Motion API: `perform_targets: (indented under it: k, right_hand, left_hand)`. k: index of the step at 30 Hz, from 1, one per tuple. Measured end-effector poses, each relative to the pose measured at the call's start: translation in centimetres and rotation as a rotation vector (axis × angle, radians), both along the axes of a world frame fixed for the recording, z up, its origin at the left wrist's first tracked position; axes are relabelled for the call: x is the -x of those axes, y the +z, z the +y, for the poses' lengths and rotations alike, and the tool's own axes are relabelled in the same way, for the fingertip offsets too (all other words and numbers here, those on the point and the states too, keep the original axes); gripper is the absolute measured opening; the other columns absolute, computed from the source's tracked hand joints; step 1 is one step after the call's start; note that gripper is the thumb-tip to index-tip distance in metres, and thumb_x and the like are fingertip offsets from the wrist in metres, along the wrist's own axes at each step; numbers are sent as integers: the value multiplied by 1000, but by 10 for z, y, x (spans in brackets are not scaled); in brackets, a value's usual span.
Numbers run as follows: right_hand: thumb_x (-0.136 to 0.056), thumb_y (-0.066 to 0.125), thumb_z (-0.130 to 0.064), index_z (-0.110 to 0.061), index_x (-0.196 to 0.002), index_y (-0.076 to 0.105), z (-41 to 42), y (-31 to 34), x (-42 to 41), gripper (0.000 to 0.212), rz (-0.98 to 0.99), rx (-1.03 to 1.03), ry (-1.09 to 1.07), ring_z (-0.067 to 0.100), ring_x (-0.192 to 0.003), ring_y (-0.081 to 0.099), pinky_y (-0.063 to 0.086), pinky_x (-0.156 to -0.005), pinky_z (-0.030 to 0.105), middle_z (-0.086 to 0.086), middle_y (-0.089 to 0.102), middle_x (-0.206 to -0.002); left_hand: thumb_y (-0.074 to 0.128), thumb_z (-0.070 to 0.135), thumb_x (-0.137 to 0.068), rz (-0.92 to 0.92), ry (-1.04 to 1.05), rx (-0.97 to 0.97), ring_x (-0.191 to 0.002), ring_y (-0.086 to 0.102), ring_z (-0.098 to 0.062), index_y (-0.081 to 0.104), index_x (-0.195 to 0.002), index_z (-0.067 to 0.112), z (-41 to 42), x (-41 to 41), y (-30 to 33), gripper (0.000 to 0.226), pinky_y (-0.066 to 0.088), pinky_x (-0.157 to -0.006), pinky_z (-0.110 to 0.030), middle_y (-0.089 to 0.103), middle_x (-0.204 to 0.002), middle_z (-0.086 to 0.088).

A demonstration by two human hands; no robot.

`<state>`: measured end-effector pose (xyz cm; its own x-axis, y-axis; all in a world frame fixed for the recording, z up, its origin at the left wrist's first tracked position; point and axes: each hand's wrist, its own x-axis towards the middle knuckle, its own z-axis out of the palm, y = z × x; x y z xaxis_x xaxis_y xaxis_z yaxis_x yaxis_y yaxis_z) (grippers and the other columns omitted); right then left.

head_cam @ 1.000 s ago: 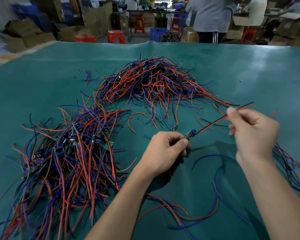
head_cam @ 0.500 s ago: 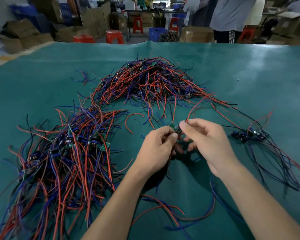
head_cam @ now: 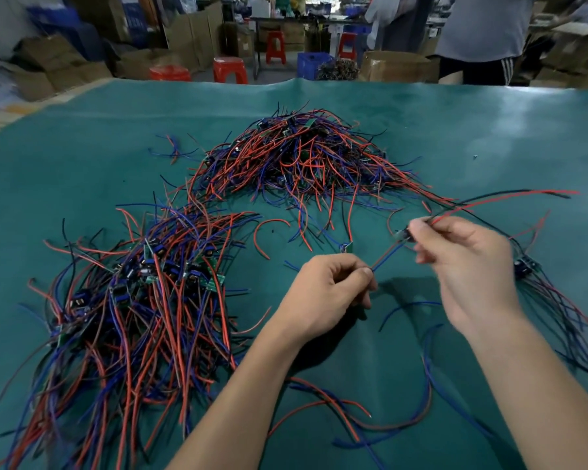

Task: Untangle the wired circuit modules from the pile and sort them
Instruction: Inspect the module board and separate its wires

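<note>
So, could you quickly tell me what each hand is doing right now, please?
Left hand: closed, pinching the blue wire at its lower end.
Right hand: closed, pinching the red and black wires beside a blurred small module.

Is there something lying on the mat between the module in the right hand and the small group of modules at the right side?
Nothing visible does. The right hand pinches the module above the mat. Between it and the small group there is only the hand itself and the module's own red and black wires.
</note>
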<state>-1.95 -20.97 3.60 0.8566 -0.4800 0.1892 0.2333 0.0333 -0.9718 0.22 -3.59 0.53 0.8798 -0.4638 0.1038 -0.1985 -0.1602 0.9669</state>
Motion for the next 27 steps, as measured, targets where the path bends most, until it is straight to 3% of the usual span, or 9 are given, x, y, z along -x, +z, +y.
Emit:
perform_targets:
  k: [6, 11, 14, 16, 18, 20, 23, 25, 27]
  right_hand:
    - [-94, 69, -4, -15, -78, 62, -27, 32, 8, 20, -131, -306, -219, 6, -57, 55, 44, -59, 18, -7, 65, -62]
    - [-94, 69, -11, -19, -77, 62, -1, 75, 12, 21, -202, -183, -146, 4, -52, 54, 40, -50, 19, -8, 67, -64]
    - [-90, 74, -15, -17, -67, 70, 55, 92, 2, 23, -117, -15, 110, 9, -51, 53, 37, -43, 20, -3, 71, -66]
    - [-91, 75, -23, -15, -71, 73, 99, 99, -11, 22, -75, 102, 299, 9, -51, 56, 39, -41, 20, 0, 74, -69]
    - [-96, 68, -36, -6, -77, 75, 134, 101, -28, 37, -2, 352, 424, 15, -55, 62, 47, -45, 27, 4, 75, -72]
    - [-97, 61, -49, -1, -79, 71, 149, 94, -47, 52, 91, 717, 417, 28, -66, 65, 52, -59, 36, 10, 72, -71]
    - [-91, 64, -47, -15, -92, 72, 127, 71, -78, 33, 243, 1188, 230, 31, -96, 65, 53, -81, 36, 9, 71, -99]
    - [-87, 68, -40, -21, -112, 68, 101, 52, -86, 31, 402, 1335, 178, 34, -116, 59, 52, -96, 42, 11, 61, -122]
    - [-85, 71, -36, -22, -116, 66, 78, 32, -88, 35, 545, 1318, 159, 35, -120, 56, 51, -97, 43, 11, 57, -127]
  left_hand:
    - [55, 22, -94, -16, 15, -49, -57, 57, -9, 68, -76, 18, -2, 0, -2, 23, 44, -59, -22, 69, -63, 5]
    - [51, 33, -87, -31, 85, -57, -62, 66, -13, 67, -76, 23, -1, -4, -7, 21, 45, -60, -27, 69, -62, 4]
    - [53, 33, -83, -36, 89, -48, -58, 62, -11, 67, -74, 24, -2, -5, -7, 19, 47, -59, -28, 69, -61, 4]
    - [52, 28, -77, -45, 105, -18, -54, 59, -4, 67, -66, 28, -2, -2, -5, 18, 47, -56, -25, 69, -59, 5]
    - [50, 24, -72, -89, 138, 0, -58, 59, 1, 69, -70, 20, 0, -3, -5, 19, 52, -59, -27, 73, -69, -1]
    - [51, 21, -70, -118, 148, -15, -62, 62, -5, 68, -73, 12, 2, -4, -6, 19, 54, -66, -32, 74, -74, -5]
    - [52, 21, -74, -75, 125, 6, -50, 56, -4, 62, -66, 15, 0, -5, -8, 14, 45, -53, -23, 65, -56, 8]
    - [55, 26, -81, -55, 130, 2, -54, 58, -9, 60, -76, 15, -1, -7, -8, 14, 46, -55, -27, 66, -57, 7]
    - [55, 32, -83, -49, 133, -19, -60, 61, -16, 59, -84, 14, -2, -9, -9, 19, 50, -61, -37, 69, -61, 4]
